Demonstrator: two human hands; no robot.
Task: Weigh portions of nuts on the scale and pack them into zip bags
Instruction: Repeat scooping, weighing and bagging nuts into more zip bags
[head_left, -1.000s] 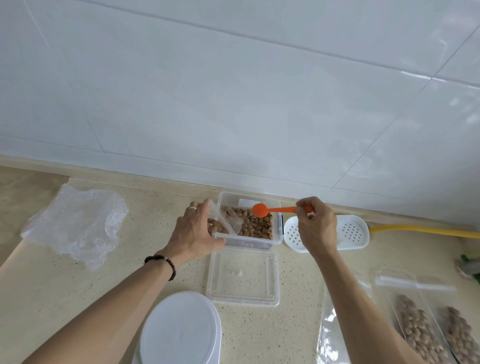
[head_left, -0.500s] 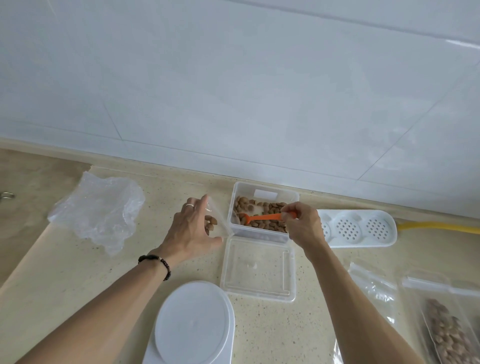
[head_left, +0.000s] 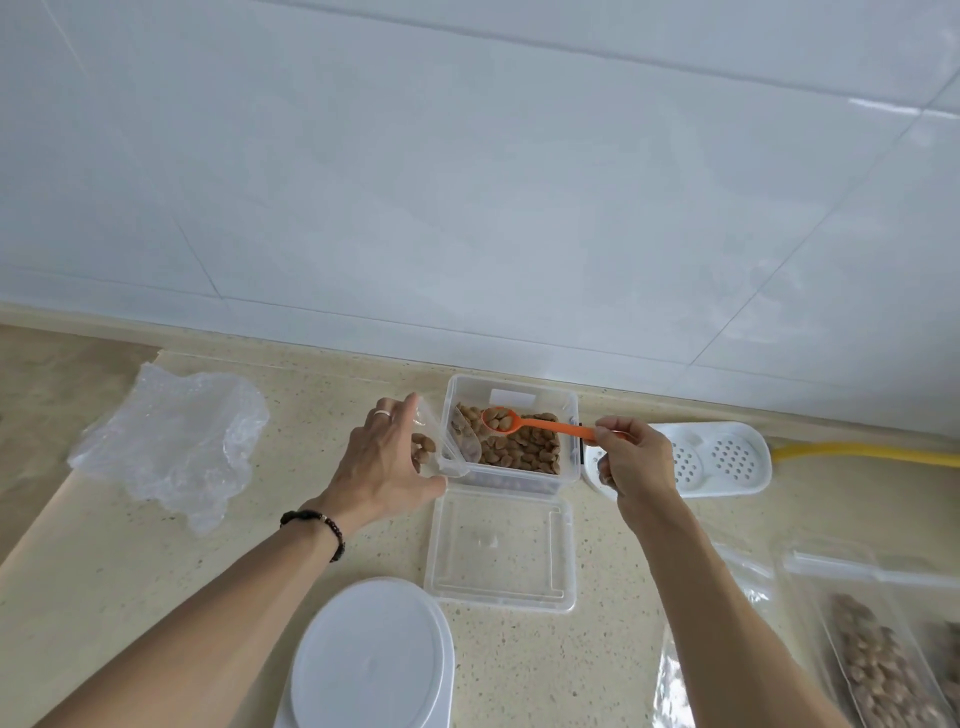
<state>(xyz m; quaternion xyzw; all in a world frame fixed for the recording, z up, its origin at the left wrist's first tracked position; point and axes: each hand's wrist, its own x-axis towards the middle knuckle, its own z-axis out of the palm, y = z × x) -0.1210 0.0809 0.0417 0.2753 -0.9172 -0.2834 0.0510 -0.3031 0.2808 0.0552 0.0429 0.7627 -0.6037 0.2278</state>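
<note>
Lifted out of the nuts since half a second ago, the orange spoon (head_left: 524, 423) now carries a few above the clear container (head_left: 511, 431), pinched at its handle end by the right hand (head_left: 634, 460). Beside the container's left wall, the left hand (head_left: 387, 462) grips a small clear cup (head_left: 436, 444) holding some nuts. Nearer the person lie the container's lid (head_left: 501, 551) and the white scale (head_left: 371, 660).

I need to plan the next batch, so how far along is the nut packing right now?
Done: filled zip bags lie at the right. In hand: the right hand lifts an orange spoon loaded with nuts from the container, while the left hand holds an open bag with a few nuts inside. Left: filling it, weighing on the scale, which bears nothing, and sealing.
</note>
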